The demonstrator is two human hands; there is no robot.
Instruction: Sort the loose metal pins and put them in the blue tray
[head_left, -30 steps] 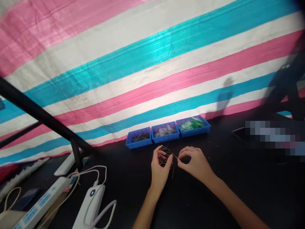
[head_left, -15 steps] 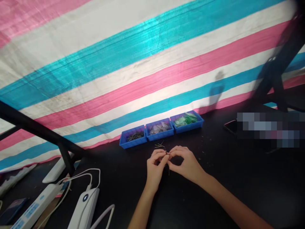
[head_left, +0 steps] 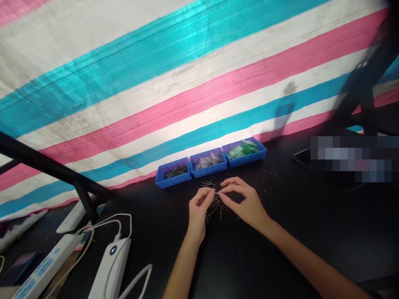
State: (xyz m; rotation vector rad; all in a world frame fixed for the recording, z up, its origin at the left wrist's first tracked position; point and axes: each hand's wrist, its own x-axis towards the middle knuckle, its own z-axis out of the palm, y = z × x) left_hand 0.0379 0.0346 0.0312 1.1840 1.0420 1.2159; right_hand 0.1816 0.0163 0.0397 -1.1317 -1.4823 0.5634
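My left hand (head_left: 199, 206) is closed in a pinch on a thin metal rod (head_left: 216, 192), which looks like a small drill bit. The fingertips of my right hand (head_left: 245, 203) meet at the rod's right end, thumb and index finger pinched together. Most of the rod is hidden by the fingers. Below the hands, several loose thin rods (head_left: 212, 211) lie scattered on the black table, and a few more rods (head_left: 208, 183) lie just beyond them. Similar dark rods fill the left blue tray (head_left: 173, 181).
Beside it stand a middle blue tray (head_left: 209, 170) with clear plastic bags and a right blue tray (head_left: 247, 159) with green ones. At left are a white power bank (head_left: 109, 270), cables and a power strip (head_left: 46, 265). A phone (head_left: 301, 158) lies at right, near a striped sheet (head_left: 187, 104).
My hands have drawn slightly apart, with the right fingers shifting upward. The rod between them and the loose rods beneath now show more clearly. The camera view has tilted a little.
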